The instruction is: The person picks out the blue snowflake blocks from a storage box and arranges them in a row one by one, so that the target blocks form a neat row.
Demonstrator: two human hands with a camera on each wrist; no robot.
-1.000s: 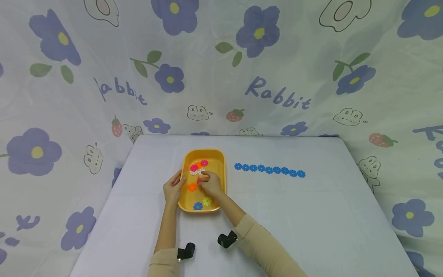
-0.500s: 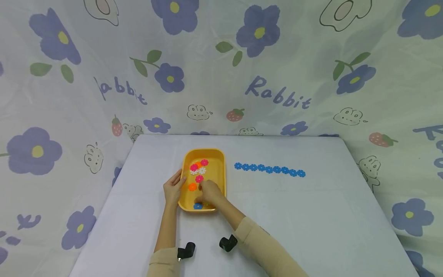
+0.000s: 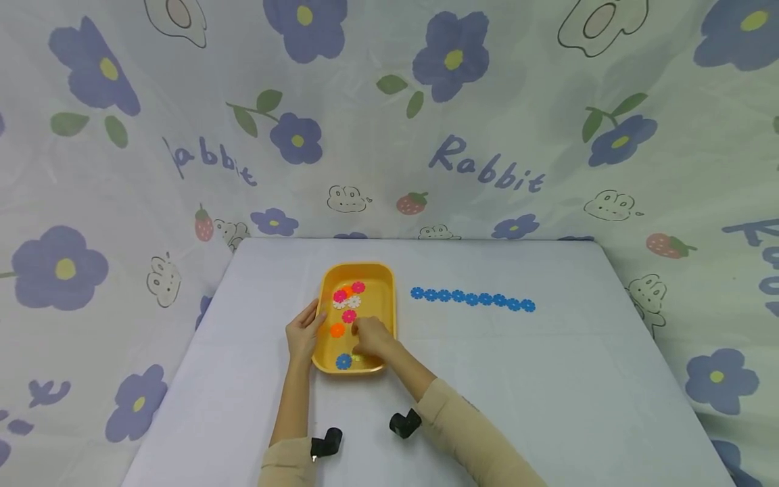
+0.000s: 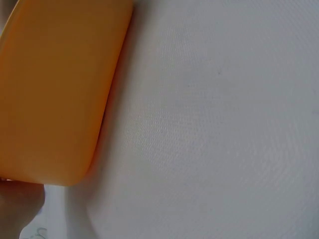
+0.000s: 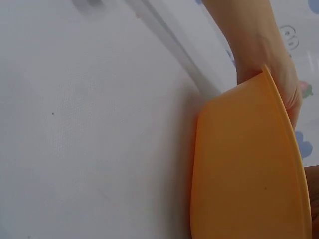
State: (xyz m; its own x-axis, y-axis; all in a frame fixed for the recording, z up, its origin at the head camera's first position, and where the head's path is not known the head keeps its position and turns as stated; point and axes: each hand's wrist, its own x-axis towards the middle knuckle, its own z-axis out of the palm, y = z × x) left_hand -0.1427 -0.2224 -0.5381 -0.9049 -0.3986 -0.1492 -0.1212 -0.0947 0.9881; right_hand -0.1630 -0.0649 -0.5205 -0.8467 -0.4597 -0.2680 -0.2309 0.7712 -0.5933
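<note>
At the left side of the yellow tray (image 3: 391, 297), my left hand (image 3: 302, 336) grips the rim, thumb over the edge and fingers along the outside. My right hand (image 3: 372, 338) is inside the tray, pointing down, thumb and forefinger apart. Just under it a yellow flower-shaped piece (image 3: 358, 358) is partly covered. A blue flower piece (image 3: 343, 361) lies beside it in the near end. Farther up the tray are a pink flower piece (image 3: 349, 316) and an orange one (image 3: 337, 330). The right wrist view catches the tray's outer wall (image 5: 244, 164), which hides the right fingers.
More pieces, pink, orange and white (image 3: 354, 302), cluster in the tray's far half. Right of the tray, a chain of several blue flower pieces (image 3: 472, 299) lies across the white table (image 3: 548, 392). A patterned cloth (image 3: 389, 135) hangs behind and at both sides.
My right hand has let go of a pink piece, which now lies flat, and has come down to the tray's near end. The blue piece there has shifted slightly left. The left hand stays put.
</note>
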